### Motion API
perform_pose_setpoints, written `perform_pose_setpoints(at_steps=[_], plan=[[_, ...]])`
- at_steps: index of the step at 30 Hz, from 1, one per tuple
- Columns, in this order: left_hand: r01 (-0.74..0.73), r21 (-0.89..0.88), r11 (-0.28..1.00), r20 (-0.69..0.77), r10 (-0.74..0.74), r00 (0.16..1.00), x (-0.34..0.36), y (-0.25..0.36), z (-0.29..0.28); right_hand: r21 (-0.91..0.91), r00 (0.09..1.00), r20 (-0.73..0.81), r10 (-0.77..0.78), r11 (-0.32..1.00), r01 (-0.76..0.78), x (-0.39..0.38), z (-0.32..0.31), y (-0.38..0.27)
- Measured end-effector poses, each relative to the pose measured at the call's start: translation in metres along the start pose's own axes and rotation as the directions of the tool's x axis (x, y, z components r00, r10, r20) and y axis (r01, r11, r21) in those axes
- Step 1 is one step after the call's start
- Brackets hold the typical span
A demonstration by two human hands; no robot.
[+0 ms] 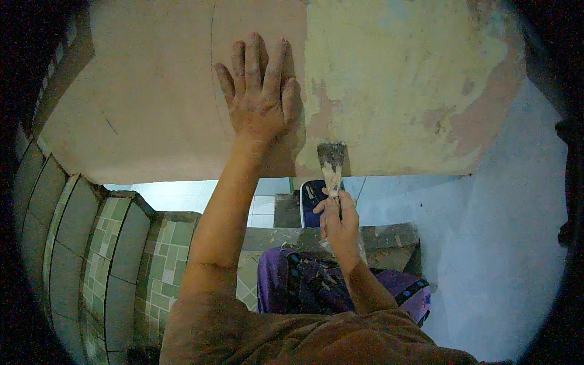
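My left hand (261,103) lies against the pinkish half of a painted panel (140,103), with its fingers spread. My right hand (339,225) grips a putty knife (331,158) smeared with white filler, its blade at the lower part of the panel's pale yellow, patchy half (413,61), just right of my left hand. Whether the blade touches the surface I cannot tell. Behind the knife, below the panel's lower edge, a dark, white-spattered container (310,207) is partly visible.
Tiled steps (121,255) descend along the left. A pale bluish wall or surface (486,261) fills the right. Under my arms are a grey ledge (395,237) and purple patterned clothing (274,280) over my lap or legs.
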State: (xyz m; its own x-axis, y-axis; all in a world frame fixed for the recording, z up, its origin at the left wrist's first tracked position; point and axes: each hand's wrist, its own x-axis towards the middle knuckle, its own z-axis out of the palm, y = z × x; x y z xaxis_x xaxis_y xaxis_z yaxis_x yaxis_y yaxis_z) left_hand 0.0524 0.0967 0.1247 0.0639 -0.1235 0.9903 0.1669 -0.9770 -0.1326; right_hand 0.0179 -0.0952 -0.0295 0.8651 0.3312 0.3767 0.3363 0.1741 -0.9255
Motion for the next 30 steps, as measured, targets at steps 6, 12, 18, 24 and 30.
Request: perform_pose_setpoints(at_steps=[6, 12, 18, 24, 30], plan=[[0.037, -0.023, 0.999, 0.023, -0.036, 0.999, -0.009, 0.004, 0.0, 0.221, 0.994, 0.105, 0.018, 0.974, -0.041, 0.002, 0.008, 0.0], [0.035, -0.019, 0.999, 0.024, -0.034, 0.999, -0.009, 0.003, 0.0, 0.226, 0.983, 0.127, 0.131, 0.961, -0.157, 0.002, 0.011, -0.009], [0.046, -0.017, 0.999, 0.013, -0.046, 0.999, -0.008, 0.004, 0.001, 0.239, 0.994, 0.111, 0.015, 0.97, -0.042, 0.001, 0.014, -0.011], [0.042, -0.01, 0.999, 0.006, -0.042, 0.999, -0.008, 0.004, 0.001, 0.256, 0.969, 0.127, 0.21, 0.937, -0.237, 0.002, 0.013, -0.016], [0.031, -0.021, 0.999, 0.01, -0.03, 0.999, -0.009, 0.003, 0.002, 0.303, 0.99, 0.136, 0.023, 0.951, -0.064, 0.006, 0.016, -0.017]])
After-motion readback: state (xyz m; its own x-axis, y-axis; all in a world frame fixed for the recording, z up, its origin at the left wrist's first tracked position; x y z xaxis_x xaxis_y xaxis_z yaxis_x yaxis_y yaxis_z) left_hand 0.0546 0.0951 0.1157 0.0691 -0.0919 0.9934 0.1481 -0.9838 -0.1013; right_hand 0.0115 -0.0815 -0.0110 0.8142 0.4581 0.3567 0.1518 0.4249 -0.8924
